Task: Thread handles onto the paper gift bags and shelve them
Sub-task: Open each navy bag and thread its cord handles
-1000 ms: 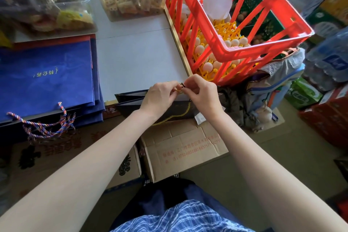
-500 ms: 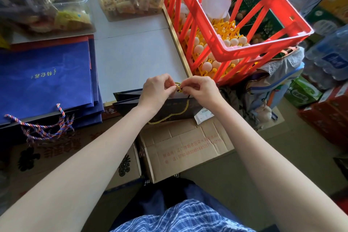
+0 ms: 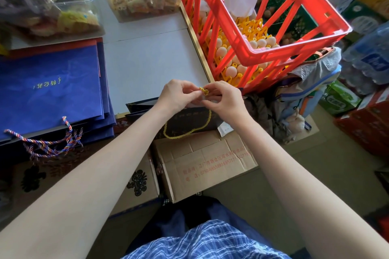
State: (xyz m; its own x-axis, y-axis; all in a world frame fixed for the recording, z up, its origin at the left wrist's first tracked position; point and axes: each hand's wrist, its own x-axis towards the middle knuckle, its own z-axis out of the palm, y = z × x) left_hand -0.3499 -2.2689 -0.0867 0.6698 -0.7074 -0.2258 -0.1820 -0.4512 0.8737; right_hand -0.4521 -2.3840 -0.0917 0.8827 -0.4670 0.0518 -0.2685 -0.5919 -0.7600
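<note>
Both the left hand [image 3: 179, 95] and the right hand [image 3: 225, 100] pinch the gold cord [image 3: 204, 91] between them above the dark bag [image 3: 187, 120], apparently knotting its end, so next likely comes pulling it snug, though fingers hide the knot and the bag's hole.

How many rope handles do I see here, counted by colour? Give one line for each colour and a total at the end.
Gold cord, on the dark bag, its end pinched by the left hand and right hand: 1
Multicoloured cords, on the blue bags: a tangle, at least 2
Total: at least 3
</note>
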